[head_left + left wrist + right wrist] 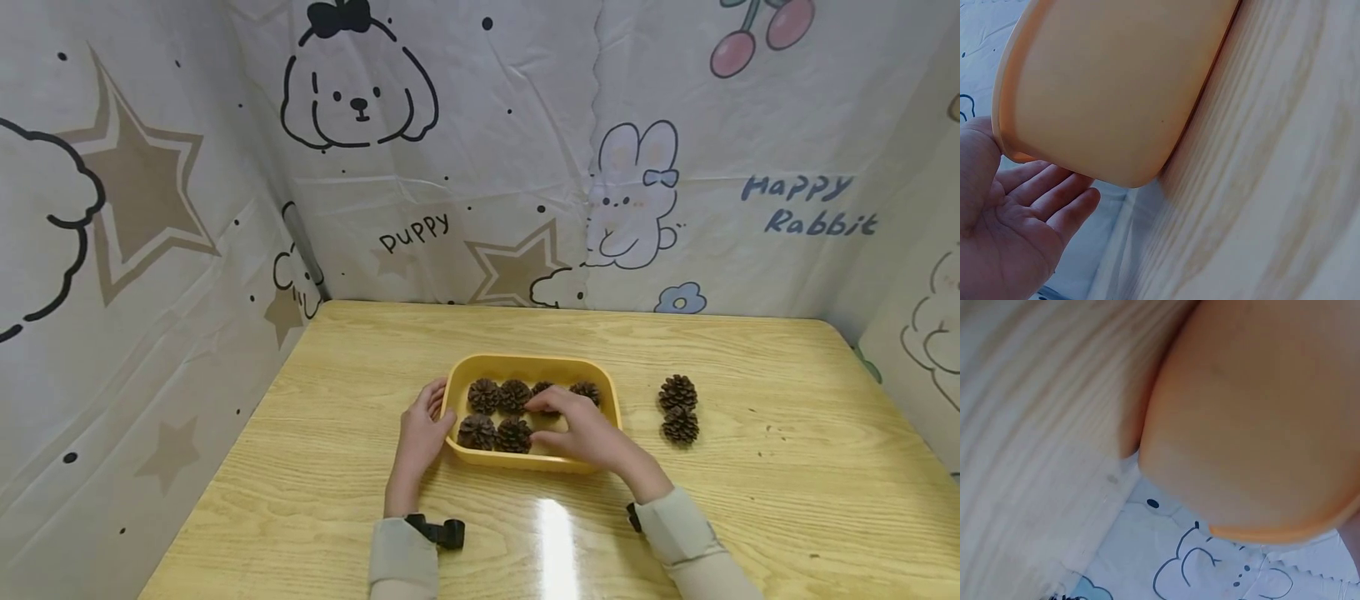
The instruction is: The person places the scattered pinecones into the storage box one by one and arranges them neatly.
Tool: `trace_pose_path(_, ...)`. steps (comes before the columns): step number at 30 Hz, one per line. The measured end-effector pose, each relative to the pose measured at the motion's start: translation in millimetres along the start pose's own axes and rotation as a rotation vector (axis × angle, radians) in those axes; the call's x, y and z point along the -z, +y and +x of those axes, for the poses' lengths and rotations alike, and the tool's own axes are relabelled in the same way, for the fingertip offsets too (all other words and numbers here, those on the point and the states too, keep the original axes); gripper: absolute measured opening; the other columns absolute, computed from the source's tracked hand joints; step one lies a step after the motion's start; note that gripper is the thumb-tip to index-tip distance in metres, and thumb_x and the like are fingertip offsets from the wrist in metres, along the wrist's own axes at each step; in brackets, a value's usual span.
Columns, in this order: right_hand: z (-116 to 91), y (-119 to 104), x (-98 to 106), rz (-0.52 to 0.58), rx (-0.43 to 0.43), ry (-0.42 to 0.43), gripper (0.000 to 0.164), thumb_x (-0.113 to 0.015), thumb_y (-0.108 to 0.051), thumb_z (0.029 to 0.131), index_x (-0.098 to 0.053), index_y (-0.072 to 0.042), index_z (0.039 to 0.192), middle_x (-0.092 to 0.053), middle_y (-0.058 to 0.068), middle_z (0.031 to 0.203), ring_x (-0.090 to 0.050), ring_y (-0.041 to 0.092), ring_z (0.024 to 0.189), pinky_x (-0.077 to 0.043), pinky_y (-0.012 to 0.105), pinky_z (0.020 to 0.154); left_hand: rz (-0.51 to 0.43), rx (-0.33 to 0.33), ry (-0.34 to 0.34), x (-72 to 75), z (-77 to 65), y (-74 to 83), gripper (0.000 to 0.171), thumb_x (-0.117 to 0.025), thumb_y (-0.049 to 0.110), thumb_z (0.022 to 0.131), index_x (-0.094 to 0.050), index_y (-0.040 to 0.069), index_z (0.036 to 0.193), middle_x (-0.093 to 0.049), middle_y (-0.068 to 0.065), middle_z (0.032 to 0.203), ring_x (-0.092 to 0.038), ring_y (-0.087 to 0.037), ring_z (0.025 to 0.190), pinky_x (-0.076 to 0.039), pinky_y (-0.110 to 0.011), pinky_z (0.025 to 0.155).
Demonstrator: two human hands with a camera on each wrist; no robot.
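Note:
A yellow plastic box [536, 364] stands on the table and holds several brown pine cones [477, 432]. At its left end my left hand [423, 425] grips the rim, thumb over the edge and fingers along the outside wall. The left wrist view shows that hand [1019, 231] against the box's wall [1110, 87]. My right hand [577, 427] reaches in over the front rim, thumb and fingers spread apart. Its fingertips come right up to the pine cones in the middle, one of which it partly hides. Only the box's outer wall [1254, 412] fills most of the right wrist view.
Two more pine cones [679, 408] lie one in front of the other on the wooden table [780, 467], right of the box. Cloth with cartoon prints [480, 167] hangs behind the table and along both sides.

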State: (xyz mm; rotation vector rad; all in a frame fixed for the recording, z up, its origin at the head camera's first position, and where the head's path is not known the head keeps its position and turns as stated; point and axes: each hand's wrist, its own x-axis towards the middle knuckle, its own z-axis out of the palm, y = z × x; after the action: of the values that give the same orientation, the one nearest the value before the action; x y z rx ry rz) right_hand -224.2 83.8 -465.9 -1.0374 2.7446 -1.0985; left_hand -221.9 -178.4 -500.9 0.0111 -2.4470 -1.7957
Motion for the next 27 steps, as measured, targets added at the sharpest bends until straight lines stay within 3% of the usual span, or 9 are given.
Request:
trace_pose_path(4, -4, 2, 4, 0.019, -0.002, 0.033, 0.038, -0.074, -0.014, 0.085, -0.063, -0.002, 0.12, -0.066, 0.014, 0.116, -0.064, 0.033, 0.107, -0.058, 0.049, 0.094, 0.0, 0.001, 0.0, 0.3, 0.0, -0.1, 0.05, -0.056, 0.001, 0.092, -0.05, 0.005, 0.141, -0.054, -0.021, 0.141, -0.052, -0.033, 0.134, -0.045, -0.041, 0.115)
trace_pose_path(11, -15, 9, 13, -0.019, -0.045, 0.091, 0.039, -0.073, -0.019, 0.086, -0.063, -0.006, 0.121, -0.067, 0.007, 0.117, -0.065, 0.027, 0.109, -0.058, 0.044, 0.097, 0.01, 0.001, -0.003, -0.1, 0.5, -0.3, 0.05, -0.056, 0.001, 0.092, -0.049, 0.005, 0.141, -0.054, -0.022, 0.141, -0.052, -0.034, 0.134, -0.045, -0.042, 0.116)
trace_pose_path(19, -27, 20, 21, -0.019, -0.033, 0.208, 0.04, -0.078, -0.01, 0.08, -0.065, -0.003, 0.117, -0.068, 0.009, 0.115, -0.065, 0.028, 0.106, -0.058, 0.045, 0.096, 0.025, 0.002, -0.005, -0.1, 0.0, 1.1, 0.05, -0.055, 0.001, 0.092, -0.049, 0.004, 0.141, -0.054, -0.023, 0.14, -0.052, -0.035, 0.133, -0.045, -0.042, 0.115)
trace_pose_path(27, -41, 25, 30, -0.024, -0.098, 0.281, 0.04, -0.076, -0.011, 0.082, -0.064, -0.002, 0.12, -0.067, 0.01, 0.117, -0.064, 0.032, 0.106, -0.057, 0.052, 0.095, 0.03, 0.004, -0.002, -0.7, 0.2, 1.4, 0.051, -0.056, 0.0, 0.091, -0.049, 0.004, 0.141, -0.054, -0.023, 0.141, -0.052, -0.034, 0.133, -0.045, -0.041, 0.116)
